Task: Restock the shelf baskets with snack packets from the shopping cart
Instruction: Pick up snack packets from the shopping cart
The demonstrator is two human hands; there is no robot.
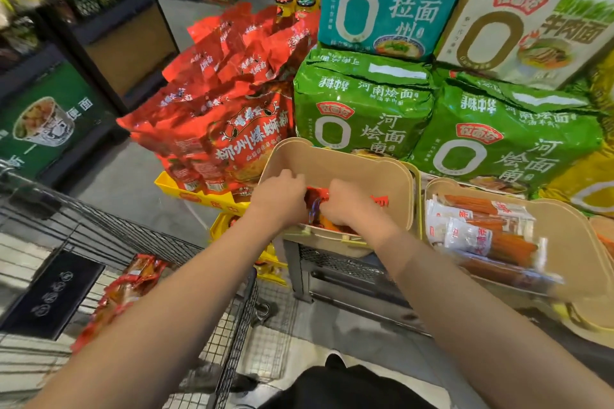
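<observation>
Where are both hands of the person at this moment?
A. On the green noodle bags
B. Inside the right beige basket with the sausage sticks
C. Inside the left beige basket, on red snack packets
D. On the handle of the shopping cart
C: the left hand and right hand grip red snack packets inside the left beige basket.
</observation>
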